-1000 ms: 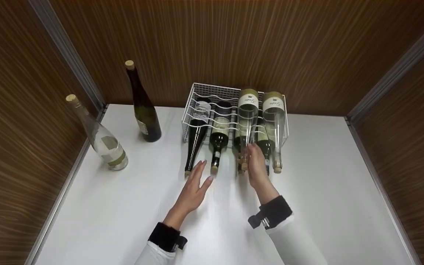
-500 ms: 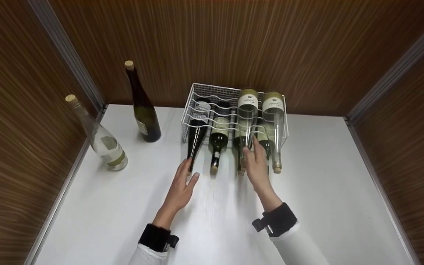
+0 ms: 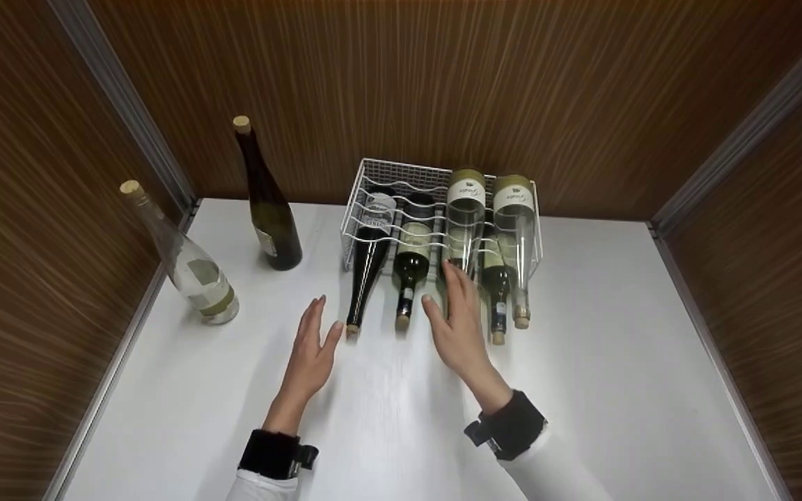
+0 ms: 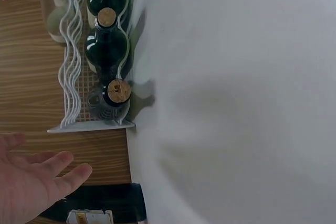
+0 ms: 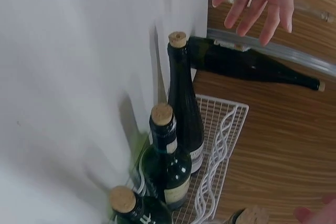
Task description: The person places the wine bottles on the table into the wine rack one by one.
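L hand (image 3: 308, 363): fingers straight, held nothing, nr slim dk glass btl (image 3: 369, 264)
R hand (image 3: 461, 330): fingers straight, overlapped clear glass btl (image 3: 466, 212); touch unclear
Clear glass btl: lay atop wavy wht wire rack (image 3: 408, 170)

One wire rack (image 3: 404, 172) holds two clear bottles (image 3: 467, 192) and, as far as the view past one right hand (image 3: 461, 335) allows, four dark bottles (image 3: 412, 261); one standing dark bottle (image 3: 274, 223) and one standing clear bottle (image 3: 200, 278) make eight. Also one left hand (image 3: 308, 365), two black wristbands (image 3: 269, 454), one white table (image 3: 617, 334), three wood-grain panels (image 3: 443, 83).
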Demonstrator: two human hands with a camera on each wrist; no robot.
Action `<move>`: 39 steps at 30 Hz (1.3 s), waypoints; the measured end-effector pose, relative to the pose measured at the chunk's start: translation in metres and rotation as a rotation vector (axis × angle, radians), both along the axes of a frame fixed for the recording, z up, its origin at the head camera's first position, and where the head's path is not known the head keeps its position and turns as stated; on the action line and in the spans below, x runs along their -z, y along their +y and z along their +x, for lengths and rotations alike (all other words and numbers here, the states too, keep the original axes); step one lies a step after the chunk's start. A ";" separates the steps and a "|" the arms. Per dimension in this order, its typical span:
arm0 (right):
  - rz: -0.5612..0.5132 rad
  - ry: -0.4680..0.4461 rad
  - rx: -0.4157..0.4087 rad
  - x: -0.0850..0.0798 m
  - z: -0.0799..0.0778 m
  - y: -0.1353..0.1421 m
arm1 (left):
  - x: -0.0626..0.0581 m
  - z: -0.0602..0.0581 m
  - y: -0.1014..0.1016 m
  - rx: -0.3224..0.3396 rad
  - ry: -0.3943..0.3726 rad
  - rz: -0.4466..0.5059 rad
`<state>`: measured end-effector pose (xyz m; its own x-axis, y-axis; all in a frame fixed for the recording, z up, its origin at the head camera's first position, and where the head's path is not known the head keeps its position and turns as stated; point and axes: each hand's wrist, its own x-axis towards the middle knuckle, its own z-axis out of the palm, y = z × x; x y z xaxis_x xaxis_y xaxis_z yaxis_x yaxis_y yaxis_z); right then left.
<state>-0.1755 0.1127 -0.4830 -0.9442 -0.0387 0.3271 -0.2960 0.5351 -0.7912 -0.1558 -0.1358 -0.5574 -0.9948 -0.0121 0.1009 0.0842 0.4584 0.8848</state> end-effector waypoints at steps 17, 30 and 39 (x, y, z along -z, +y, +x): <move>-0.064 -0.182 -0.202 0.014 0.010 -0.025 | 0.005 0.000 -0.045 -0.374 0.061 0.049; -0.266 -0.483 -0.307 0.030 0.008 -0.032 | 0.003 -0.005 -0.088 -0.623 0.023 0.143; -0.376 -0.611 -0.339 0.039 0.009 -0.035 | 0.001 -0.013 -0.112 -0.771 0.110 0.188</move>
